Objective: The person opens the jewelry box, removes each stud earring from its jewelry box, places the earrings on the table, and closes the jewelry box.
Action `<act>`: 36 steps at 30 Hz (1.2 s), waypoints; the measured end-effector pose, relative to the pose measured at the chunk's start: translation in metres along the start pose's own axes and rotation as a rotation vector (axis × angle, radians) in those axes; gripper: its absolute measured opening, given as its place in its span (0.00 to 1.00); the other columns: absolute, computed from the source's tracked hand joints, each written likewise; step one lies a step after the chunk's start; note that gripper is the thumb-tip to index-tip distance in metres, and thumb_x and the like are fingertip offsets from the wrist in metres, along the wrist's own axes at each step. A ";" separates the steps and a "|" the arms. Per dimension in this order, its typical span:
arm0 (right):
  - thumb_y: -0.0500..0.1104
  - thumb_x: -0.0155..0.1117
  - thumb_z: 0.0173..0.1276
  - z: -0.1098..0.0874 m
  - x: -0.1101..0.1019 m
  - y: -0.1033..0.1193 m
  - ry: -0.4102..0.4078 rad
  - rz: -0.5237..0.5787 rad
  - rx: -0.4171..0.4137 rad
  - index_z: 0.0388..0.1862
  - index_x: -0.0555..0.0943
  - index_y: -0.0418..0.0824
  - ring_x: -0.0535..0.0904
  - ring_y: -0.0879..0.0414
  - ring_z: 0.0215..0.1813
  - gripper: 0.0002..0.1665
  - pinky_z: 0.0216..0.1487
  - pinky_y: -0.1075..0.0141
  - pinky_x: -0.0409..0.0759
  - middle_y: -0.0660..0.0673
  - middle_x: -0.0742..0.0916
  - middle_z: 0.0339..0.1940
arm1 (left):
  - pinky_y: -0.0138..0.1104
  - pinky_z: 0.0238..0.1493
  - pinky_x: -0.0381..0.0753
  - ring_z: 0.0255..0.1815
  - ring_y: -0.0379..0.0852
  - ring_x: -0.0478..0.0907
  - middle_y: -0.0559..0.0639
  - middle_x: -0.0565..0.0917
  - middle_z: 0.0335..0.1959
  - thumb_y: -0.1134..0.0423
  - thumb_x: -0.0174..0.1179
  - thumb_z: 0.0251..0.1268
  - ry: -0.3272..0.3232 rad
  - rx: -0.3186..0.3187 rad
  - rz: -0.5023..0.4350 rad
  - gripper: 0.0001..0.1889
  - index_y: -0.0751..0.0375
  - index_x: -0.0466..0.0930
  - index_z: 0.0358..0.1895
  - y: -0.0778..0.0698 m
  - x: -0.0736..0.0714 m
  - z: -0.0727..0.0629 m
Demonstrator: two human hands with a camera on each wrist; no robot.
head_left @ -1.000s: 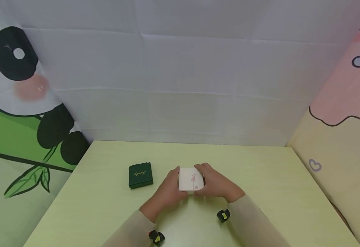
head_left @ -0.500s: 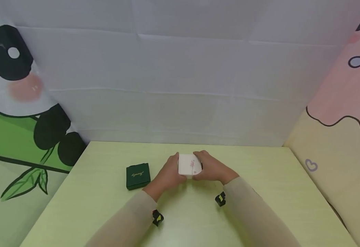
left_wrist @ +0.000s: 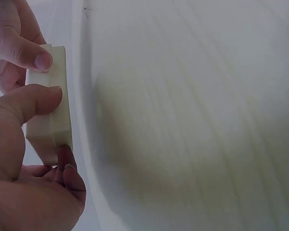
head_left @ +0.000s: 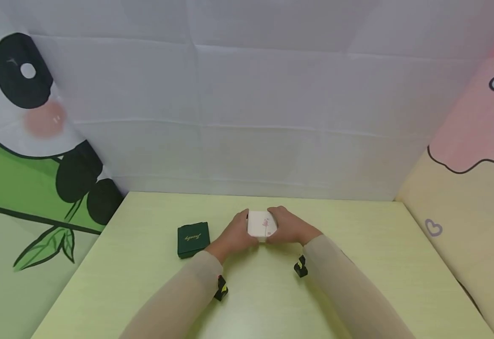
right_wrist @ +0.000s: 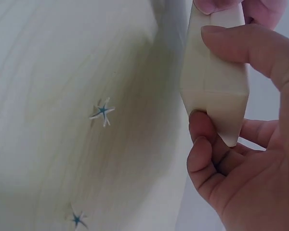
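Note:
A small white box (head_left: 262, 223) with a pink flower printed on its top is gripped from both sides, near the middle of the table. My left hand (head_left: 236, 233) holds its left side, thumb along the near face and fingers curled under the corner in the left wrist view. From the right, my right hand (head_left: 290, 227) grips the other side in the same manner. In the right wrist view the cream side of the box (right_wrist: 214, 72) shows a lid seam, and a gap separates it from the tabletop. To the left lies a dark green box (head_left: 193, 238) with gold lettering.
The pale yellow table (head_left: 357, 263) ends at a white cloth backdrop (head_left: 255, 117). Cartoon-printed walls flank it left and right. Little star-shaped marks (right_wrist: 102, 110) show on the tabletop in the right wrist view. My left sleeve overlaps the green box's near corner.
Both hands have carried the white box away from me, toward the back of the table, mostly in the first half second. The green box has stayed put.

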State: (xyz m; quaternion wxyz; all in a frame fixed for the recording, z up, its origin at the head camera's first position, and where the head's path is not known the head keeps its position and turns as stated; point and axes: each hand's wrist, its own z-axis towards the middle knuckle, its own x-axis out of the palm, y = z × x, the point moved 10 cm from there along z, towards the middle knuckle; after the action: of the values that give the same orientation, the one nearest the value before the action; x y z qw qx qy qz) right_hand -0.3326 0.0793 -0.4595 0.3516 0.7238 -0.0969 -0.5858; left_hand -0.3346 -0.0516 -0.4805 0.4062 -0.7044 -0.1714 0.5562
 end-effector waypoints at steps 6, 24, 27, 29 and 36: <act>0.43 0.85 0.49 0.011 0.012 -0.006 0.041 -0.055 0.012 0.76 0.65 0.32 0.72 0.52 0.53 0.58 0.56 0.57 0.74 0.41 0.77 0.61 | 0.49 0.64 0.71 0.58 0.54 0.72 0.60 0.71 0.67 0.68 0.77 0.50 0.000 -0.029 -0.030 0.52 0.69 0.55 0.78 0.013 0.003 0.002; 0.43 0.85 0.50 0.011 0.019 -0.012 0.051 -0.100 0.050 0.80 0.61 0.32 0.71 0.52 0.54 0.62 0.60 0.55 0.73 0.38 0.74 0.68 | 0.47 0.64 0.71 0.58 0.53 0.72 0.61 0.69 0.67 0.68 0.77 0.49 -0.028 -0.011 0.026 0.53 0.70 0.54 0.78 0.017 0.008 0.002; 0.44 0.85 0.50 0.010 0.019 -0.011 0.049 -0.106 0.045 0.80 0.60 0.33 0.72 0.52 0.55 0.63 0.62 0.55 0.73 0.37 0.73 0.69 | 0.48 0.65 0.71 0.58 0.53 0.71 0.62 0.69 0.68 0.67 0.77 0.49 -0.020 -0.014 0.036 0.54 0.70 0.53 0.79 0.019 0.009 0.003; 0.44 0.86 0.50 0.009 0.018 -0.011 0.047 -0.106 0.046 0.81 0.59 0.34 0.72 0.52 0.56 0.64 0.62 0.55 0.73 0.37 0.72 0.70 | 0.47 0.65 0.71 0.58 0.53 0.71 0.62 0.68 0.69 0.66 0.77 0.49 -0.014 -0.022 0.046 0.55 0.69 0.52 0.79 0.020 0.009 0.003; 0.46 0.86 0.48 0.008 0.016 -0.009 0.039 -0.115 0.063 0.84 0.56 0.40 0.73 0.53 0.55 0.69 0.61 0.55 0.74 0.39 0.69 0.73 | 0.47 0.66 0.70 0.59 0.54 0.70 0.64 0.62 0.73 0.64 0.79 0.46 0.007 -0.053 0.069 0.61 0.68 0.47 0.81 0.023 0.009 0.003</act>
State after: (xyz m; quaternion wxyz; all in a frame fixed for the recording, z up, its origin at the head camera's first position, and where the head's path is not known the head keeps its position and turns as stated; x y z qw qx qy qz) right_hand -0.3376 0.0740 -0.4777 0.2961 0.7503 -0.0664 -0.5874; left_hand -0.3399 -0.0583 -0.5042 0.3686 -0.7224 -0.1601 0.5627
